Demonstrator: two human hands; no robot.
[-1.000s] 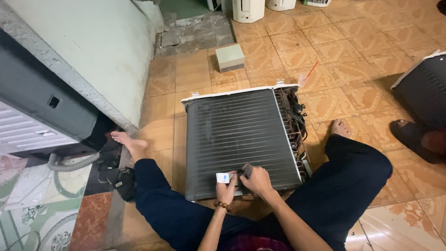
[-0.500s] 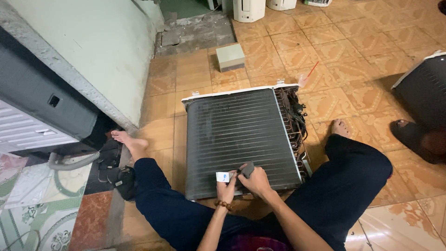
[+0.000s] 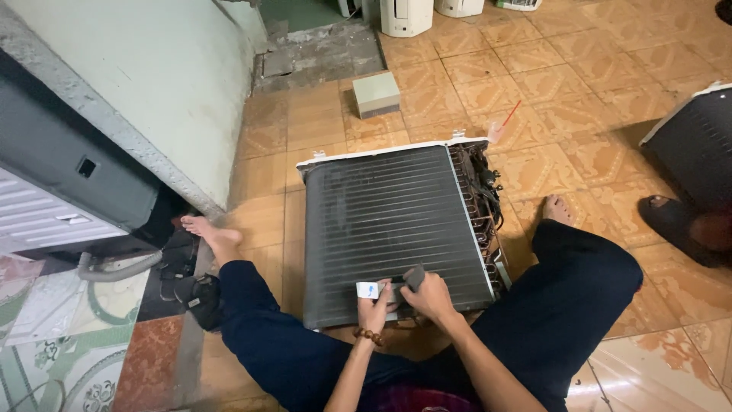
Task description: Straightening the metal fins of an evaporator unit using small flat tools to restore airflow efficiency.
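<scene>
1. Head view: the person sits on the tiled floor with a dark finned coil panel lying flat between the legs, its near edge at the lap.
2. The left hand pinches a small white tag; the right hand has its grip closed on a small dark pad pressed on the fins.
3. Judged step: working the pad along the near fins; the stroke should follow the fin lines, lightly.

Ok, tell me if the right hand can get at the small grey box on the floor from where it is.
Probably not. The right hand is at the near edge of the coil unit; the grey box lies beyond its far edge, past the whole unit.
</scene>
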